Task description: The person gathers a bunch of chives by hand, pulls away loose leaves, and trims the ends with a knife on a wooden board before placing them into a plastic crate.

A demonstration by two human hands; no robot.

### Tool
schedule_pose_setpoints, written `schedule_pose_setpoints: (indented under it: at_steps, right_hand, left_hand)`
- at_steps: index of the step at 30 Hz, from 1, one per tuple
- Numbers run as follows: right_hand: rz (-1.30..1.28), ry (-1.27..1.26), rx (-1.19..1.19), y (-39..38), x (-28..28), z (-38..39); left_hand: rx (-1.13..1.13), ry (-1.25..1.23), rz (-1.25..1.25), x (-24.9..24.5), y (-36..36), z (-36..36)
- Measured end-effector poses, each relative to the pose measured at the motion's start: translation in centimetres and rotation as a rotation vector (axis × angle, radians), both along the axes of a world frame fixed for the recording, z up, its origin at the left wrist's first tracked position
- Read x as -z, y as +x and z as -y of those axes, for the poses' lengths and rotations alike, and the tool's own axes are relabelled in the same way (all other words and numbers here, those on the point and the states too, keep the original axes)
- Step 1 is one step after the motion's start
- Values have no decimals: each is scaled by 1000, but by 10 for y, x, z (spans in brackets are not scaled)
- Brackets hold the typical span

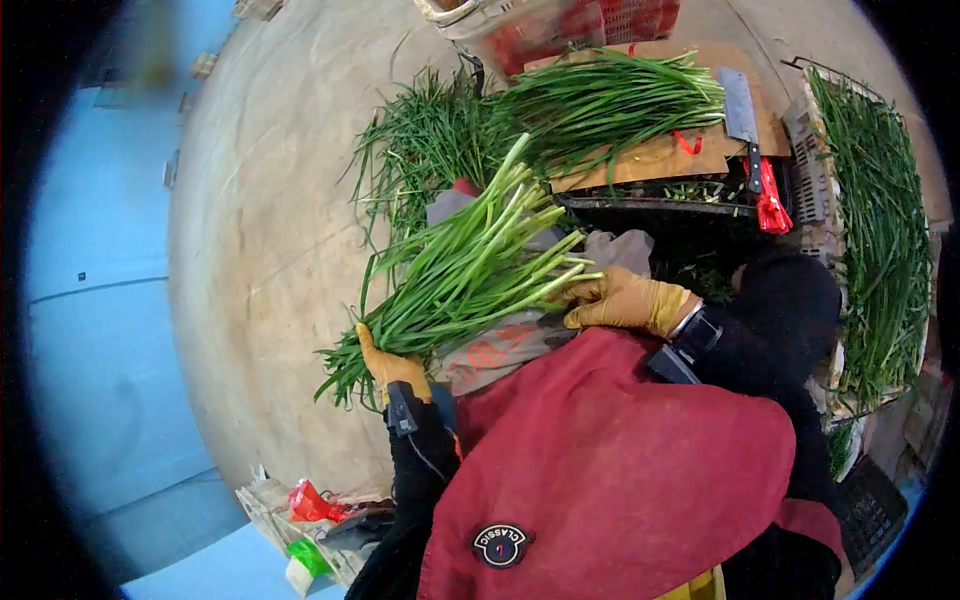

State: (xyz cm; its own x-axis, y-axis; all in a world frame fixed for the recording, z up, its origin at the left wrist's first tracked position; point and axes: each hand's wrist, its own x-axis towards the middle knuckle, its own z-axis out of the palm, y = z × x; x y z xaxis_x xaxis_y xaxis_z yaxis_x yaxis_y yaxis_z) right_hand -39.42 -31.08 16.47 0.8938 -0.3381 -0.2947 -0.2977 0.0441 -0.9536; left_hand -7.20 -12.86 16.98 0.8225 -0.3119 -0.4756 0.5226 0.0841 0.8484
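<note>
A loose bunch of garlic chives (460,265) lies across my lap, pale stem ends toward the right and leaf tips toward the left. My left hand (390,368), in a yellow-orange glove, grips the leafy end, thumb up along its side and other fingers hidden underneath. At the stem ends my right hand (635,302), gloved alike, has its fingers curled in against the lowest stems. Beyond, a second pile of chives (630,100) rests on a cardboard sheet (640,162). A cleaver (738,105) lies at the cardboard's right edge.
A white crate (812,165) full of chives (870,230) stands at the right. More chives (430,140) are heaped left of the cardboard. A dark crate (660,205) supports the cardboard, with red ribbon (768,200) beside it. A red basket (590,35) stands at the back.
</note>
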Motion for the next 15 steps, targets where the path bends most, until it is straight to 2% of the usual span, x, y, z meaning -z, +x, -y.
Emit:
schedule_pose_setpoints:
  at_steps: [2,5,7,8,9,11,14,15]
  right_hand:
    - [-44,43,-29,3,21,0]
    - [-241,-557,-85,-21,11,16]
    - [-298,-805,-251,-47,27,33]
    - [-582,-672,-293,-55,19,36]
    - [-634,-587,-342,-63,24,40]
    - [-666,-237,-330,-70,30,47]
    - [-244,-276,55,-48,10,51]
    - [-182,-135,72,-37,9,55]
  left_hand:
    - [16,-32,-28,-1,2,-1]
    - [48,-104,-104,-3,1,0]
    - [39,-94,-93,-6,-3,4]
    - [34,-92,-80,-4,-1,3]
    - [32,-86,-67,-3,-1,2]
    - [23,-73,-74,-1,1,4]
    - [-4,-15,-74,-6,-2,13]
    - [44,-56,-79,-1,4,12]
